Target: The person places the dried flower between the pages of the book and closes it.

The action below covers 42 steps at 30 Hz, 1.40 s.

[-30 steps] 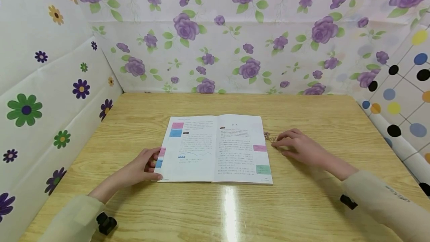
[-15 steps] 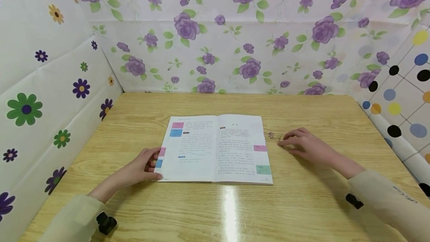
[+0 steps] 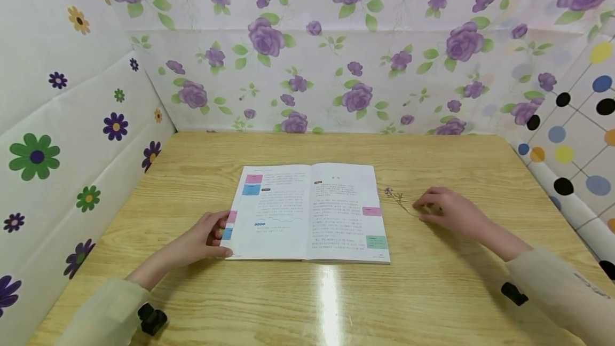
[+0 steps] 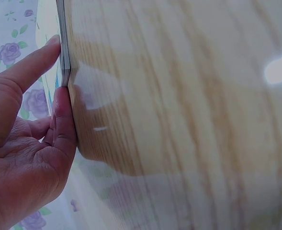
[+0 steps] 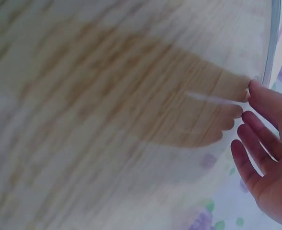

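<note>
Purple-flowered sprig [image 3: 398,197] just beside book [image 3: 283,242]

Book [image 3: 307,215] lay around the middle of the table [image 3: 384,303]. Left hand [image 3: 202,240] touched its left edge. Sprig [image 3: 398,197] lay just right of the book, stem toward the right hand [image 3: 449,212], farther right; stem contact was hard to tell. Back cloth [image 3: 331,47] hung behind the table, left cloth [image 3: 86,132] and right cloth [image 3: 576,122] at its sides.

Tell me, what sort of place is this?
Probably an indoor tabletop booth: a pale brown wooden table hemmed by a white backdrop printed with purple roses and a white side covering with coloured dots.
</note>
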Available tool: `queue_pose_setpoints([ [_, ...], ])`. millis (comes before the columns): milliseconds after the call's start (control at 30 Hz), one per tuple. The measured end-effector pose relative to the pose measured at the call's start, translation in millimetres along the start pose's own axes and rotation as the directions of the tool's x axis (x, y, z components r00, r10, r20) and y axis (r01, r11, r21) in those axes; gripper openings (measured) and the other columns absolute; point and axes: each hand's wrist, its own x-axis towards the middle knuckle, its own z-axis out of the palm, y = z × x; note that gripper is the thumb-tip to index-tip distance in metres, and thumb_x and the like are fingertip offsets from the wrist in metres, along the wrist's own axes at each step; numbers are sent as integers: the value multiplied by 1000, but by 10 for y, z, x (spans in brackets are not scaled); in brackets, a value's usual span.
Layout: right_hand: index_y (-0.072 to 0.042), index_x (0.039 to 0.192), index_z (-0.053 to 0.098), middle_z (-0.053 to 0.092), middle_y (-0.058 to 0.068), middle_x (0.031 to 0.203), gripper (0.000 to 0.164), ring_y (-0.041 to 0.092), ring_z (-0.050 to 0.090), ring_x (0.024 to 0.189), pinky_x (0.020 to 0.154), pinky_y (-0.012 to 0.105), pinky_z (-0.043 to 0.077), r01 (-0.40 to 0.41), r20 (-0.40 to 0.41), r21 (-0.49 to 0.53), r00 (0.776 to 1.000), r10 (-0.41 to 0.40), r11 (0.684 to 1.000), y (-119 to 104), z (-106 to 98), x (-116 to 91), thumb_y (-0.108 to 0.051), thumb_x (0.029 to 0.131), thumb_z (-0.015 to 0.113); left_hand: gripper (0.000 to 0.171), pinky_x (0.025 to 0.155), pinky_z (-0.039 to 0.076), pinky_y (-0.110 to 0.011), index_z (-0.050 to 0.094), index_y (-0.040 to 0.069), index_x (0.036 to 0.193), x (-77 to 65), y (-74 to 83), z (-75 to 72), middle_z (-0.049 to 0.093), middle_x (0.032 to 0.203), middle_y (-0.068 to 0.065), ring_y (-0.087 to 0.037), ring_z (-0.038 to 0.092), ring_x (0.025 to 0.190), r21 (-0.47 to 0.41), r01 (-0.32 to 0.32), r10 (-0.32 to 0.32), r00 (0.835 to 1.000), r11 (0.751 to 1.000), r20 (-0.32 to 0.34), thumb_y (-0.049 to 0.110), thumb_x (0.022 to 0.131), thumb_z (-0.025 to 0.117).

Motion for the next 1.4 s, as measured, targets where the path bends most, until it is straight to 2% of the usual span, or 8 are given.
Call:
queue_pose_setpoints([
  [200,-15,102,76,71,1,100,15,17,68,87,76,38,56,-26,-17,-27,1000,25,999,4,-20,6,-15,86,76,90,77,38,-21,24,-1,153,-2,5,-4,37,119,-15,-24,39,103,-1,-4,4,1000,1000,1,32,87,76],
  [533,-22,91,78,71,-5,92,8,13,66,82,71,34,54,-5,-6,-14,1000,5,1000,-53,-17,46,-18,84,78,89,76,38,-21,25,-1,153,0,-1,-3,37,118,-14,-24,38,102,-11,-16,16,1000,1000,-2,30,87,76],
  [800,-14,87,79,74,-1,87,4,15,67,77,67,35,56,-48,-2,-57,999,48,997,5,-23,128,-14,84,78,90,78,38,-21,24,0,153,5,-1,-4,37,119,-15,-25,39,104,-11,-1,1,1000,1000,4,31,87,76],
  [933,-15,87,79,74,-2,87,4,15,66,77,65,34,55,-60,6,-85,998,61,995,1,-33,148,-15,84,78,90,78,39,-21,24,0,153,2,2,-3,37,119,-15,-25,39,105,-8,2,-2,1000,1000,5,32,87,76],
  [1167,-12,84,77,73,-2,83,4,15,65,74,64,35,54,-27,-15,-108,1000,26,994,-43,-35,165,-15,82,79,90,78,38,-22,24,1,153,-11,24,-6,37,118,-15,-25,39,105,-8,6,-6,1000,1000,3,32,87,76],
  [1300,-14,82,76,72,-2,82,3,15,65,74,65,35,54,-6,-12,-130,1000,4,991,-44,-29,183,-12,83,78,90,79,39,-22,24,0,154,-11,27,-6,37,118,-15,-25,39,105,-5,7,-7,1000,1000,3,32,87,76],
  [1400,-17,81,76,71,-2,82,9,15,64,74,64,34,53,17,-9,-144,1000,-19,989,-34,-24,199,-8,83,76,91,79,39,-22,23,0,154,-7,23,-2,37,119,-15,-25,39,105,1,4,-4,1000,1000,1,31,87,76],
])
